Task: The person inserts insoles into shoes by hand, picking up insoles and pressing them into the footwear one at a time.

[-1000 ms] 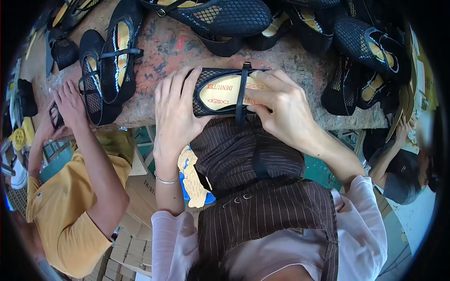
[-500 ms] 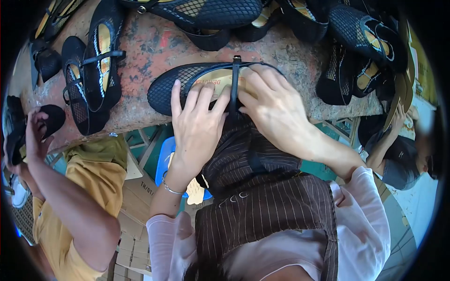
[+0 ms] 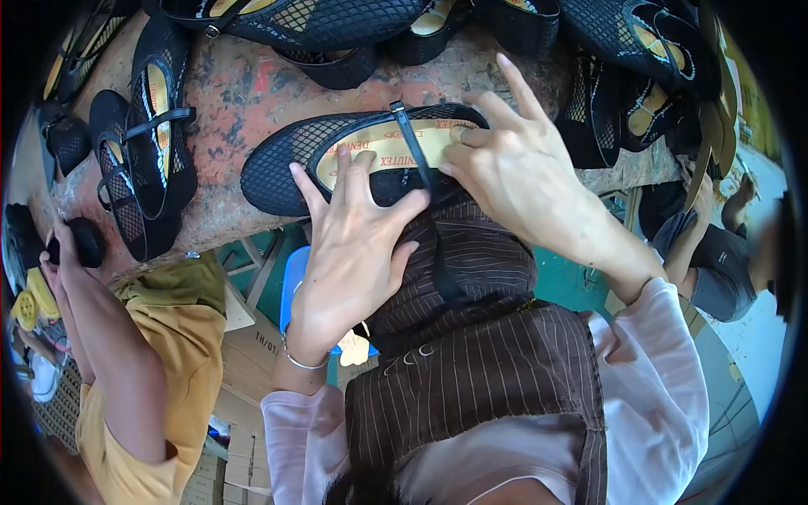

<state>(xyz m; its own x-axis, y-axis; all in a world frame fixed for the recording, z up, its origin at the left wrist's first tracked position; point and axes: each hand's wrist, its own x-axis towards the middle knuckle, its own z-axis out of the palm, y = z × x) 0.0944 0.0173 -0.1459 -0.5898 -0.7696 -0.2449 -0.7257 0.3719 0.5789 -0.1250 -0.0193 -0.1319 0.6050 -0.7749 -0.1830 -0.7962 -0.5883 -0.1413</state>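
Observation:
A black mesh Mary Jane shoe [image 3: 286,156] lies lengthwise along the near table edge, toe to the left. Its beige insole [image 3: 387,150] bears red lettering, and a thin buckled strap [image 3: 408,139] crosses the opening. My left hand [image 3: 345,244] grips the near side, two fingers reaching inside onto the insole, the little finger against the mesh and the thumb off the shoe. At the heel, my right hand [image 3: 522,164] has its thumb and curled fingers on the insole and rim; one finger points up and away. Part of the heel is hidden behind it.
More black mesh shoes [image 3: 164,126] stand in pairs to the left, along the back [image 3: 337,25] and at the right [image 3: 644,50] of the worn table [image 3: 227,93]. Co-workers sit at left [image 3: 118,353] and right [image 3: 715,261]. Below is a blue container [image 3: 292,282].
My right hand has come partly out of the shoe, raising one finger and uncovering more insole lettering. My left fingers have drawn back slightly. The whole view has shifted a little.

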